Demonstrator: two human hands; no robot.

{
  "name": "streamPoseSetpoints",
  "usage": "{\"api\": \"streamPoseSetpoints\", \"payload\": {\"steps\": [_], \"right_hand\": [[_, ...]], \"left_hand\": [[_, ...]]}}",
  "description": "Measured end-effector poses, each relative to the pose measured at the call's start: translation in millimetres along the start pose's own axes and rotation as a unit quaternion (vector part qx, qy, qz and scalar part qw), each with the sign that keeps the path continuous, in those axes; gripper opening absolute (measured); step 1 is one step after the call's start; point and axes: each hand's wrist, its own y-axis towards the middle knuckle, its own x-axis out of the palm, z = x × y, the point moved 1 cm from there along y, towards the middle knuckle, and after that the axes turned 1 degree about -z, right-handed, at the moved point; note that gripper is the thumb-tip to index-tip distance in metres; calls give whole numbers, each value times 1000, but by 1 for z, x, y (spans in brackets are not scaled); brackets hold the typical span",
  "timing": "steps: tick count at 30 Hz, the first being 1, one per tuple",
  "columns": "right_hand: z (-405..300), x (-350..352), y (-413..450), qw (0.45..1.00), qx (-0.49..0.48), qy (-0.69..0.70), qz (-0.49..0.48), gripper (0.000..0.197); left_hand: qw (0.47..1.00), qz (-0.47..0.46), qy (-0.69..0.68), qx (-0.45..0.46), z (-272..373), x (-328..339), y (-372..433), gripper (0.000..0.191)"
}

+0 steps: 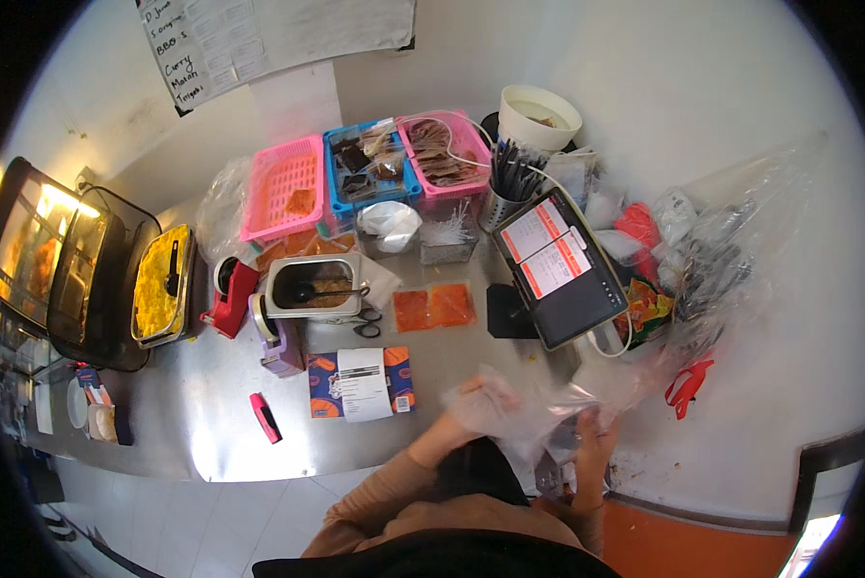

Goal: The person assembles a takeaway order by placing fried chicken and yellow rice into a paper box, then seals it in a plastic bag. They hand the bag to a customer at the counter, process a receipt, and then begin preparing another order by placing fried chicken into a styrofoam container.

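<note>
A thin clear plastic bag (541, 415) is spread between my two hands at the right front of the steel table. My left hand (479, 404) has hold of its left side, and the film partly covers the fingers. On the other side my right hand (597, 437) grips the plastic lower down. Left of them lies a flat blue and orange printed box (324, 394), with a printed paper slip (364, 386) across its middle. Behind the hands rest two sealed sachets of orange-red sauce (434, 307).
A tablet (566, 278) leans at the right, near a large plastic bag of black cutlery (714, 267). A steel pan (315, 314), purple tape dispenser (282, 354), red tape dispenser (237, 303) and pink highlighter (265, 417) stand or lie left. Pink baskets (247, 217) and a blue basket (342, 209) line the back.
</note>
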Motion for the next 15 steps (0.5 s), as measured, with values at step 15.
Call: {"api": "streamPoseSetpoints", "payload": {"steps": [15], "right_hand": [[39, 13, -23, 923, 9, -378, -72, 26]], "left_hand": [[951, 214, 140, -176, -8, -57, -82, 11]]}}
